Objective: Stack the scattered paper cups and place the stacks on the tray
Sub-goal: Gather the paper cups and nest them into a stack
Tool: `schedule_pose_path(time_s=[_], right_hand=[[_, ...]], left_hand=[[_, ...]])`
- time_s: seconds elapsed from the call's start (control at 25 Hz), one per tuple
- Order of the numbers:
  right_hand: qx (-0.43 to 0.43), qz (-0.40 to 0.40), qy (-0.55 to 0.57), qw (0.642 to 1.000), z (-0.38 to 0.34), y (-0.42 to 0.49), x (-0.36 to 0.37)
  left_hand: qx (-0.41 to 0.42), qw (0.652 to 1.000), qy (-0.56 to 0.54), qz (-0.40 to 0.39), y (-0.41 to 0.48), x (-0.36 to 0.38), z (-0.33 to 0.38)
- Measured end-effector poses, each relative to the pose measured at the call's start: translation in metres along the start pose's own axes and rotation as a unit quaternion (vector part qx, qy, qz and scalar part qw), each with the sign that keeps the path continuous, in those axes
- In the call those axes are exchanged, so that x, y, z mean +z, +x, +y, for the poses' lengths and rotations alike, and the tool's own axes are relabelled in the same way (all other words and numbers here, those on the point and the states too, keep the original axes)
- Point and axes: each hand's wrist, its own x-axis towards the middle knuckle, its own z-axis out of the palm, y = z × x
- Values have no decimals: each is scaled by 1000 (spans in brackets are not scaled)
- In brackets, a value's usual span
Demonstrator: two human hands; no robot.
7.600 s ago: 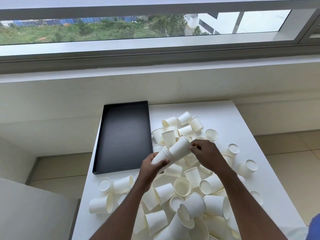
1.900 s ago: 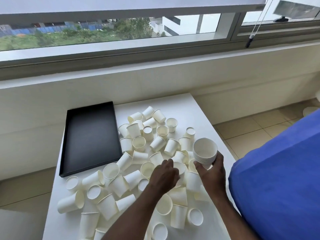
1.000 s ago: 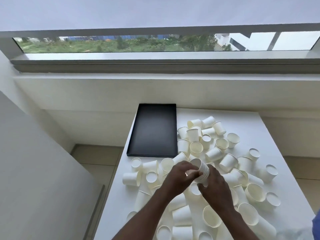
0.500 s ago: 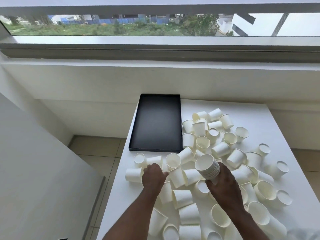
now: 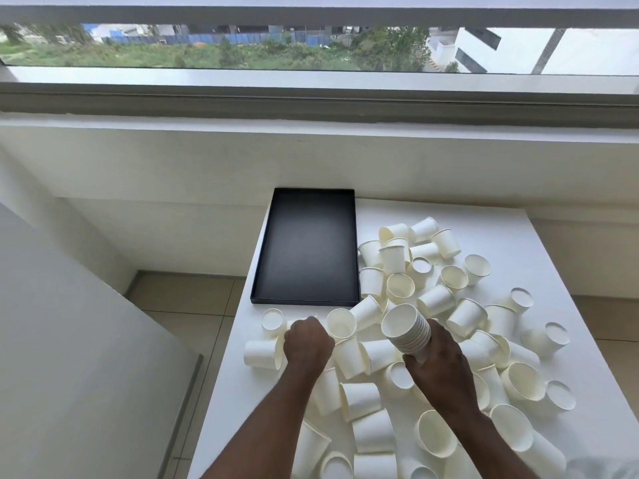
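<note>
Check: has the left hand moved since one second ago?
Yes. The left hand has gone left, away from the cup stack in the right hand, to the near left end of the tray, where it grips a loose cup.

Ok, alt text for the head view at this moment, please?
A person's right hand grips a stack of nested paper cups above a white table strewn with loose cups, while the left hand is down among cups near the table's left edge. The black tray beside them holds no cups yet.

A white table (image 5: 484, 229) stands under a wide daylit window (image 5: 311, 46), against a white wall (image 5: 207, 160), on a tiled floor (image 5: 186, 292).
</note>
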Motion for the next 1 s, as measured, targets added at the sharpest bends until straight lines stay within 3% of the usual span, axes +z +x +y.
schedule_pose_path(time_s=[0.08,0.12,0.24,0.32,0.4,0.6,0.8,0.92,1.0], right_hand=[[-6,-2,-7,1000,-6,1,-1],[-8,-3,-9,1000,-10,1,-1],[-10,-11,5,1000,-24,-3,-5],[-19,-14,9,1000,-34,-5,-9],[-39,-23,-1,999,-43,-5,-12],[-61,-40,4,997,-60,-2,-21],[-28,-60,47,997,-69,-1,-25],[-16,-61,69,996,-70,2,-28],[-13,-64,77,995,-69,5,-29]], left_hand=[[-40,986,-164,2,0,-25,9],[-55,955,-290,-6,1,-35,13],[-81,775,-622,-79,-9,-61,25],[-90,686,-713,-112,-21,-73,32],[-71,663,-736,-122,-37,-78,39],[-2,718,-692,-79,-59,-59,49],[46,757,-650,-56,-75,-46,56],[105,828,-551,-10,-81,-42,57],[96,871,-481,39,-79,-38,52]])
